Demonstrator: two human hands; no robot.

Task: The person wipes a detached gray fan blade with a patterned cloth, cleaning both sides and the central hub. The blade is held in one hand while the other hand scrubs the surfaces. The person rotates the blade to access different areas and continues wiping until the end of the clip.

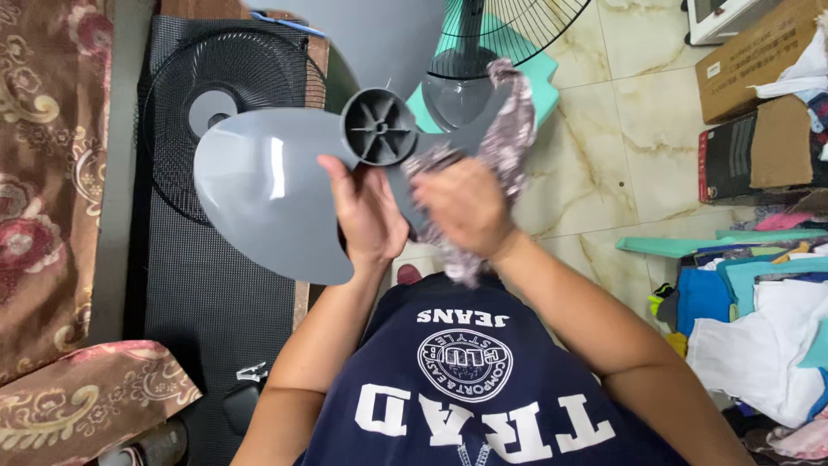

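A grey plastic fan blade (259, 194) with a round dark hub (379, 128) is held up in front of my chest. My left hand (369, 211) grips it just below the hub, thumb on the large left blade. My right hand (461, 207) presses a patterned purple-and-white cloth (509, 129) against the lower right blade; the cloth drapes over that blade and hangs under my wrist.
A black wire fan guard (185, 138) lies on a black mesh mat at the left. The fan's body with its rear grille (509, 30) stands on the marble floor ahead. Cardboard boxes and piled clothes (759, 328) fill the right; floral fabric (47, 173) covers the left.
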